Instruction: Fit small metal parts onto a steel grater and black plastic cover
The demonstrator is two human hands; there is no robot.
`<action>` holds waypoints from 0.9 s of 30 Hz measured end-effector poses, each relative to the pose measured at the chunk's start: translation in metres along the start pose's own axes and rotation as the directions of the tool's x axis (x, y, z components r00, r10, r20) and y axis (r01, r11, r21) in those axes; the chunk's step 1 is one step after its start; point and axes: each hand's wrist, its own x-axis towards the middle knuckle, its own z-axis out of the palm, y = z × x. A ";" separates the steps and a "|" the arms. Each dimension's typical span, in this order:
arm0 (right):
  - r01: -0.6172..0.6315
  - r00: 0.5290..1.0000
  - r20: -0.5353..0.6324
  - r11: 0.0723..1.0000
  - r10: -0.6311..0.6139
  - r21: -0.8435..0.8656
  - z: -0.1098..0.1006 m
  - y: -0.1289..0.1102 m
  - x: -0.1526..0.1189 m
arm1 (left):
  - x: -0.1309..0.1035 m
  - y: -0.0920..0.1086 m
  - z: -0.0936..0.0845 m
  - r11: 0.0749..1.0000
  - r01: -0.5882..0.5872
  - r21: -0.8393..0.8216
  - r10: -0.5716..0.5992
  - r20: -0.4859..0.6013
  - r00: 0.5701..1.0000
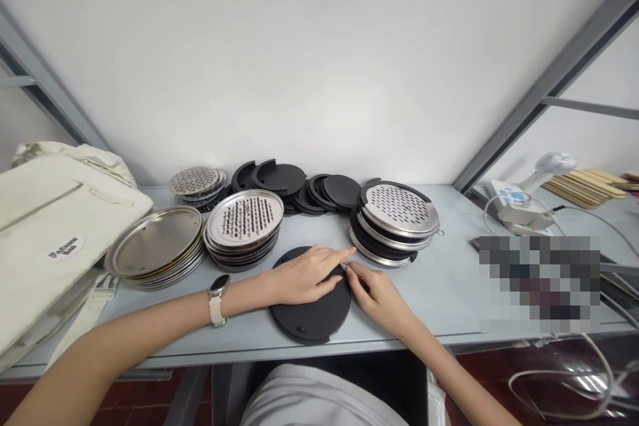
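Note:
A round black plastic disc (310, 319) lies on the grey table in front of me, with a small knob-like spot near its front edge. Across its top rests my left hand (312, 276), fingers stretched out towards the right, a watch on the wrist. My right hand (374, 296) is closed in a pinch at the disc's upper right edge; what sits between its fingertips is too small to make out. Just behind stands a stack of round metal grater plates in black holders (399, 208), with a small ring at its right side.
Left of the disc are a stack of grater plates (249, 218) and a stack of plain metal plates (157, 243). Black discs (279, 180) and small perforated discs (194, 181) line the wall. A cream bag (64, 226) lies far left; a white device (522, 206) with cables stands right.

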 end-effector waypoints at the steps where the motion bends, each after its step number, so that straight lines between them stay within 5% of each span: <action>1: -0.001 1.000 -0.001 1.000 0.001 -0.005 0.000 0.000 0.000 | 0.000 -0.001 0.001 1.000 0.001 -0.009 -0.001 -0.004 1.000; 27: 0.028 0.999 -0.030 0.984 -0.034 -0.176 0.001 -0.007 -0.003 | 0.000 0.000 -0.001 0.995 0.009 -0.097 -0.009 0.001 1.000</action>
